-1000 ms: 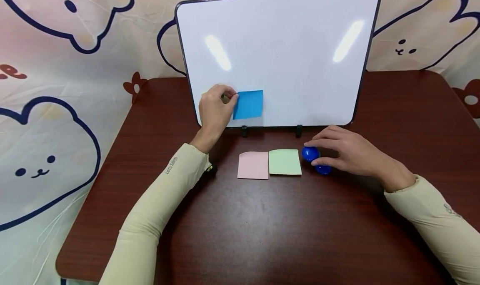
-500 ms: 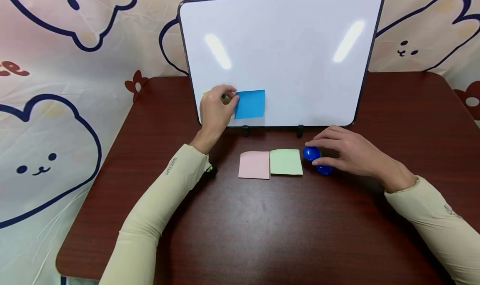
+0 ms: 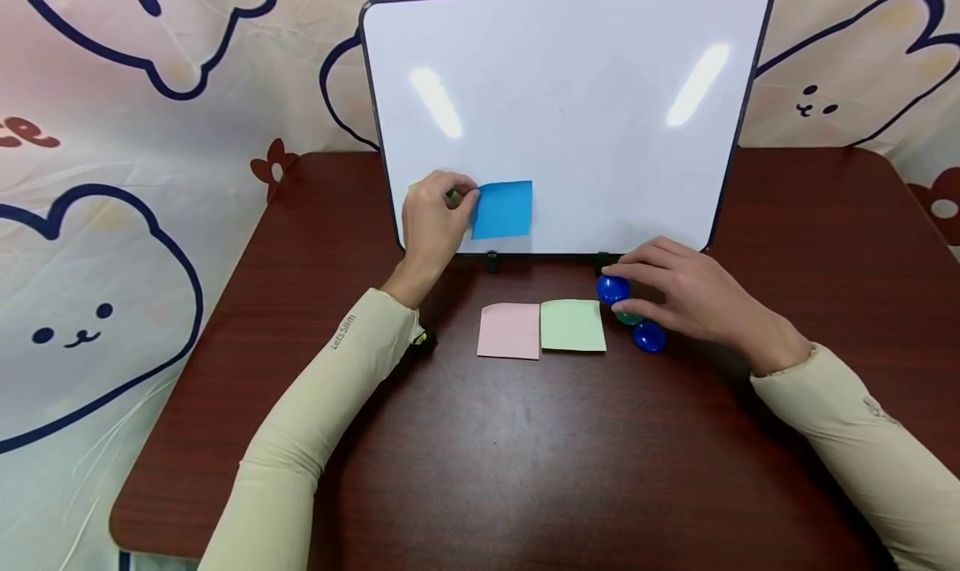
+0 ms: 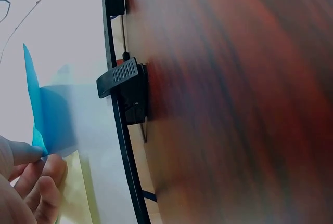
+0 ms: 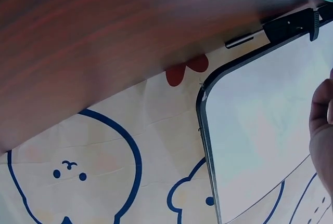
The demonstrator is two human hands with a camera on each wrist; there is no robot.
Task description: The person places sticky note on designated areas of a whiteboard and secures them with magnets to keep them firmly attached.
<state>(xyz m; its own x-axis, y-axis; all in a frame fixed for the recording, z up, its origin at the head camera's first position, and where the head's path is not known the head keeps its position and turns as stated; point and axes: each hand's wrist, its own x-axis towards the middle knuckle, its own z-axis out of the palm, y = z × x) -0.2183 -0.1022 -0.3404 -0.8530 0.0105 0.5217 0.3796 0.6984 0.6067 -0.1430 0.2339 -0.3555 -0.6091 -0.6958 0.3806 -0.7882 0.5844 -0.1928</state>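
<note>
Blue sticky-note paper (image 3: 504,210) sits at the whiteboard (image 3: 585,121), just above the head view's centre, its left edge pinched by the left hand (image 3: 437,219). Right of centre, the right hand (image 3: 686,290) grips a glossy blue disc (image 3: 612,288) near a pale green note (image 3: 572,325).

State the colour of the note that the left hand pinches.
Blue; the note shows best in the head view.

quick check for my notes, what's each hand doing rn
Left hand: pinching the blue sticky note.
Right hand: holding a blue disc between finger and thumb.
</note>
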